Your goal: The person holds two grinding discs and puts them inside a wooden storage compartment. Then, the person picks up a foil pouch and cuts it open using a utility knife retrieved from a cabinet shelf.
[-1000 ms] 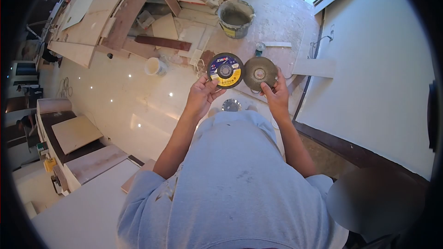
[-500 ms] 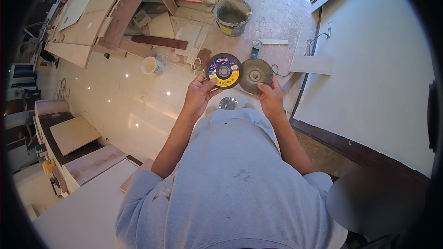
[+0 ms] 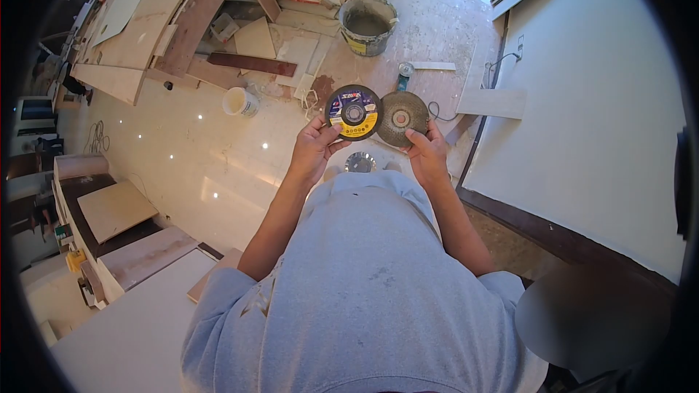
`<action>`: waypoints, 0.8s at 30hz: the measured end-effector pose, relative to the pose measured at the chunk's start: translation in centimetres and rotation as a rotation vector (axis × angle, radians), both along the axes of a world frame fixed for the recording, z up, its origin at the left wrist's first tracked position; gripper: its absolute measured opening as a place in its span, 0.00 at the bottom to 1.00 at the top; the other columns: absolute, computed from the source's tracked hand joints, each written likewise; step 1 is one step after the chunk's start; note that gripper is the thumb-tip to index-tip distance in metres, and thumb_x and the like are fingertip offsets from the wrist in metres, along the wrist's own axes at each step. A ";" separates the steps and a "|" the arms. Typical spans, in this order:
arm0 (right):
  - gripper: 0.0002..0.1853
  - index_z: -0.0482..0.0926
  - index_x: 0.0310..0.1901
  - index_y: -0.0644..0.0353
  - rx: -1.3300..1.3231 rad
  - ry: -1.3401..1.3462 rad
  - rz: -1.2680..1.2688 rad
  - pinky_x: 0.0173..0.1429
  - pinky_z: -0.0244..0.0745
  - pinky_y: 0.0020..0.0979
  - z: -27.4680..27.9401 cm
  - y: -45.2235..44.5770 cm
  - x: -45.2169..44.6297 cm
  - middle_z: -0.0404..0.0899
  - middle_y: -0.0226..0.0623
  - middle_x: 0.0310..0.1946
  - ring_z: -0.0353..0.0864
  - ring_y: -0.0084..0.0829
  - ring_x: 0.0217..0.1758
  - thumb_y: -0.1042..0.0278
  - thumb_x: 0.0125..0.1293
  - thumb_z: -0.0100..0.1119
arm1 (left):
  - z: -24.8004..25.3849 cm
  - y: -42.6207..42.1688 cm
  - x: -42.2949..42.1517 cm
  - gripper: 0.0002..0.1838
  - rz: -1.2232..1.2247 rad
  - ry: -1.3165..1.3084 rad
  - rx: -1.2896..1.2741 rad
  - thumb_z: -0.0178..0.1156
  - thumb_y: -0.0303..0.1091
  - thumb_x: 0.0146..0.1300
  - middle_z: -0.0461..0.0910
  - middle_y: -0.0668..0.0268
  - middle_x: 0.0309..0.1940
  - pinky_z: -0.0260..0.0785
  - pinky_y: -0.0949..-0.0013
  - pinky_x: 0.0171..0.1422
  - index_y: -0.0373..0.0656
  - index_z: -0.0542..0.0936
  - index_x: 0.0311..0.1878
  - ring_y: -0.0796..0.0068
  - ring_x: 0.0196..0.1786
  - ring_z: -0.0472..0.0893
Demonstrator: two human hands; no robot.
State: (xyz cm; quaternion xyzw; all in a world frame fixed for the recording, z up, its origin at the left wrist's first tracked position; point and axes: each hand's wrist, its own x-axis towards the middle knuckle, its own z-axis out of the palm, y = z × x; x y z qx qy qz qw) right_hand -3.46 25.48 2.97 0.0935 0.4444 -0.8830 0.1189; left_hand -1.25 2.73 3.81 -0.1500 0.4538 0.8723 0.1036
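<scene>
At twelve o'clock from blue-grey cloth shirt: round black-rimmed disc with blue-and-yellow label; round grey-brown gritty disc at its three o'clock, rims adjoining, contact unconfirmed. Both face camera; neither has long axis. Left hand, nearer first, pinches eight o'clock rim; disc lies toward two. Right hand pinches second at five; lies toward eleven.

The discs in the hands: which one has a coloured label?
The disc in the left hand: its face carries a purple and yellow label; the other disc, in the right hand, shows a plain grey-brown side.
</scene>
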 end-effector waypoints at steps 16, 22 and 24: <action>0.18 0.68 0.54 0.61 -0.100 -0.006 0.015 0.39 0.73 0.25 0.2 0.0 -0.1 0.78 0.32 0.43 0.78 0.22 0.39 0.77 0.63 0.56 | -0.2 0.0 -0.3 0.09 -0.014 -0.011 -0.013 0.54 0.25 0.67 0.80 0.61 0.43 0.80 0.70 0.49 0.38 0.72 0.49 0.74 0.44 0.82; 0.17 0.68 0.55 0.60 -0.171 0.003 0.079 0.38 0.71 0.25 0.1 0.3 -0.4 0.77 0.32 0.44 0.77 0.22 0.40 0.70 0.66 0.56 | 0.0 0.1 -0.5 0.09 -0.016 -0.022 -0.044 0.54 0.25 0.66 0.80 0.62 0.43 0.79 0.69 0.50 0.38 0.73 0.49 0.74 0.45 0.81; 0.17 0.67 0.55 0.60 -0.198 -0.009 0.083 0.37 0.70 0.24 0.3 0.3 -0.4 0.77 0.32 0.43 0.77 0.21 0.40 0.68 0.67 0.56 | -0.2 0.0 -0.5 0.10 -0.021 -0.022 -0.040 0.54 0.26 0.67 0.80 0.63 0.44 0.79 0.70 0.49 0.38 0.73 0.50 0.75 0.46 0.81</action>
